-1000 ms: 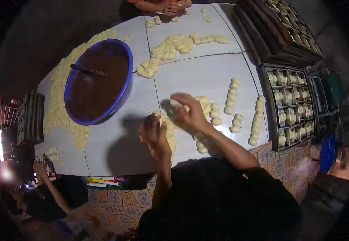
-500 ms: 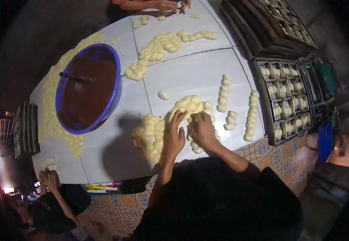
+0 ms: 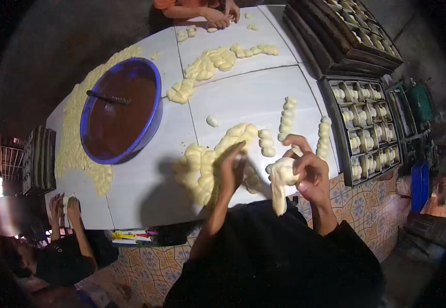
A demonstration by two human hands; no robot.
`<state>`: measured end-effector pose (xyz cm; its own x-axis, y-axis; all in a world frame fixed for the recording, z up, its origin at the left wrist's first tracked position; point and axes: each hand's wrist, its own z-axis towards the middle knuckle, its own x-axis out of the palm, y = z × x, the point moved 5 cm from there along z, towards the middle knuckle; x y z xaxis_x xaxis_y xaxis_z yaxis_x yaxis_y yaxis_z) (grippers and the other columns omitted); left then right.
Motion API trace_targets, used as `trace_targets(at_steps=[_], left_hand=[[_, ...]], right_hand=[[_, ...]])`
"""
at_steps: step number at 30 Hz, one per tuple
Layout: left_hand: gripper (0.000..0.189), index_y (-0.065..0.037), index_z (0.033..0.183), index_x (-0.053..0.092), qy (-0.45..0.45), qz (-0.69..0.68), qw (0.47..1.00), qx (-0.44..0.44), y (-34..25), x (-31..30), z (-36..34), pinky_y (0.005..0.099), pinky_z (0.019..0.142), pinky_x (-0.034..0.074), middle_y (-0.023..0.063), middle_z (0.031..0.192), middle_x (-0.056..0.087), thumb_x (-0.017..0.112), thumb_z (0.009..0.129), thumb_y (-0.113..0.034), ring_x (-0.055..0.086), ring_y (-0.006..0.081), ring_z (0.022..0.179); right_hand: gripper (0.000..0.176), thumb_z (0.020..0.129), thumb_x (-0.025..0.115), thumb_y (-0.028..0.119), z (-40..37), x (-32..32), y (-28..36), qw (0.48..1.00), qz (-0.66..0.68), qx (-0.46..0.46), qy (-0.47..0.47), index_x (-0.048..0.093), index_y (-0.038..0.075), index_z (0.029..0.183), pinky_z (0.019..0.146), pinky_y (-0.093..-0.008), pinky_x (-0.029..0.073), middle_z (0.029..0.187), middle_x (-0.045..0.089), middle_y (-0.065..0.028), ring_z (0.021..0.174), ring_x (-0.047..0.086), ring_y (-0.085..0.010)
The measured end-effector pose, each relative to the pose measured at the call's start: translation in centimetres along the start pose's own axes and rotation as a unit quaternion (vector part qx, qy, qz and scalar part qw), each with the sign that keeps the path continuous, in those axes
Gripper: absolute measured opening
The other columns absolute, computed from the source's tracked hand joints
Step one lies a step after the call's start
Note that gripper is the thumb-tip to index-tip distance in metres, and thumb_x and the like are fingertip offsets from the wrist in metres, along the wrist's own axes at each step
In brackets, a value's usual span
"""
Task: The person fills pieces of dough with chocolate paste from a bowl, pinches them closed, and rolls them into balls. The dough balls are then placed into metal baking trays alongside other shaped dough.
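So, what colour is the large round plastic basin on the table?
The large round basin is blue, head view.

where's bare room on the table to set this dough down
Bare tile: between the far dough heap, the lone dough ball and the column of rolls; also the near edge between blue bowl and dough pile. Crowded around the left hand, the right hand and its dough strip.

No words, numbers or signs can be read here. The bright packets [image 3: 130, 236] under the near edge of the table [image 3: 146, 192] are the only things that might carry print. They are too small and too blurry to make out any letters.
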<state>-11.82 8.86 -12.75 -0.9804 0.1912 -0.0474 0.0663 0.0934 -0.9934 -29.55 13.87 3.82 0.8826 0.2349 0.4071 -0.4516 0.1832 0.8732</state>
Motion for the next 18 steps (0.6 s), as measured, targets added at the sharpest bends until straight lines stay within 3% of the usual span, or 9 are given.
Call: trace_targets(at_steps=[1,3,5,6,7,9,12,15,18], left_hand=[[0.055,-0.002,0.133,0.047,-0.030,-0.065,0.993,0.095,-3.1,-0.1,-1.1,0.0341,0.100,0.036,0.0116,0.124,0.057,0.066,0.087,-0.026,0.049,0.0191,0.117],[0.074,0.000,0.140,0.035,0.082,-0.148,0.972,0.163,-7.5,-0.1,-2.8,0.0339,0.100,0.037,0.0120,0.133,0.049,0.070,0.084,-0.032,0.046,0.0200,0.120],[0.086,-0.002,0.145,0.024,0.195,-0.244,0.944,0.105,-9.5,1.2,-5.2,0.0334,0.100,0.037,0.0124,0.137,0.043,0.073,0.081,-0.031,0.043,0.0203,0.123],[0.085,-0.003,0.144,0.022,0.175,-0.076,0.975,0.118,-10.2,1.0,-5.6,0.0323,0.099,0.038,0.0124,0.135,0.043,0.074,0.080,-0.024,0.044,0.0196,0.122],[0.060,0.001,0.131,0.042,0.117,0.026,0.991,0.053,-7.5,0.4,-6.2,0.0278,0.084,0.046,0.0104,0.114,0.056,0.072,0.081,-0.014,0.055,0.0170,0.104],[0.029,0.004,0.109,0.056,0.164,0.035,0.977,-0.135,-5.1,-0.9,-6.5,0.0237,0.064,0.047,0.0077,0.087,0.061,0.064,0.081,0.000,0.058,0.0108,0.076],[0.012,0.003,0.092,0.061,0.048,-0.143,0.986,-0.071,-4.0,-4.3,-8.1,0.0215,0.053,0.040,0.0047,0.067,0.055,0.057,0.081,0.005,0.047,0.0069,0.056],[0.020,-0.001,0.104,0.056,-0.007,-0.303,0.951,0.064,-1.1,-6.6,-8.2,0.0304,0.060,0.044,0.0045,0.067,0.050,0.051,0.085,-0.001,0.045,0.0127,0.057],[0.042,-0.001,0.121,0.047,-0.131,-0.591,0.795,0.044,1.3,-8.5,-8.8,0.0350,0.069,0.049,0.0104,0.090,0.059,0.059,0.081,-0.005,0.057,0.0155,0.075]], right_hand=[[0.020,0.072,0.073,0.005,0.2,-0.3,-0.2,1.000,0.017,0.018,0.010,0.057,0.004,0.084,0.089,-0.0338,0.041,0.118,0.047,-0.0176,0.099,0.052,-0.0203],[0.015,0.076,0.070,0.003,0.4,0.0,-1.8,0.996,-0.065,0.035,0.050,0.057,0.003,0.083,0.085,-0.0319,0.043,0.114,0.053,-0.0153,0.100,0.053,-0.0183],[0.013,0.077,0.068,-0.003,0.4,1.8,-3.5,0.988,-0.094,0.091,0.082,0.058,0.003,0.083,0.080,-0.0272,0.044,0.109,0.058,-0.0112,0.100,0.054,-0.0160],[0.014,0.076,0.068,-0.004,0.4,2.2,-4.3,0.990,-0.084,0.085,0.072,0.057,0.003,0.082,0.079,-0.0275,0.044,0.106,0.059,-0.0120,0.097,0.055,-0.0166],[0.014,0.076,0.067,-0.004,0.5,2.4,-4.8,0.992,-0.074,0.077,0.063,0.057,0.003,0.082,0.079,-0.0279,0.045,0.104,0.060,-0.0127,0.095,0.056,-0.0171],[0.014,0.076,0.067,-0.004,1.5,0.9,-4.1,0.999,-0.017,0.041,0.002,0.056,0.003,0.082,0.074,-0.0290,0.048,0.096,0.061,-0.0146,0.087,0.058,-0.0168],[0.013,0.078,0.062,0.000,2.1,0.7,-3.2,0.986,0.160,0.039,-0.002,0.050,0.004,0.082,0.068,-0.0292,0.051,0.088,0.058,-0.0147,0.078,0.057,-0.0162],[0.013,0.079,0.060,0.002,1.7,0.8,-4.7,0.966,0.254,0.034,-0.004,0.049,0.004,0.086,0.072,-0.0318,0.052,0.088,0.053,-0.0129,0.080,0.053,-0.0172],[0.008,0.085,0.055,0.009,2.5,0.1,-6.0,0.902,0.426,0.071,-0.019,0.050,0.005,0.088,0.076,-0.0361,0.054,0.088,0.048,-0.0098,0.087,0.049,-0.0192]])
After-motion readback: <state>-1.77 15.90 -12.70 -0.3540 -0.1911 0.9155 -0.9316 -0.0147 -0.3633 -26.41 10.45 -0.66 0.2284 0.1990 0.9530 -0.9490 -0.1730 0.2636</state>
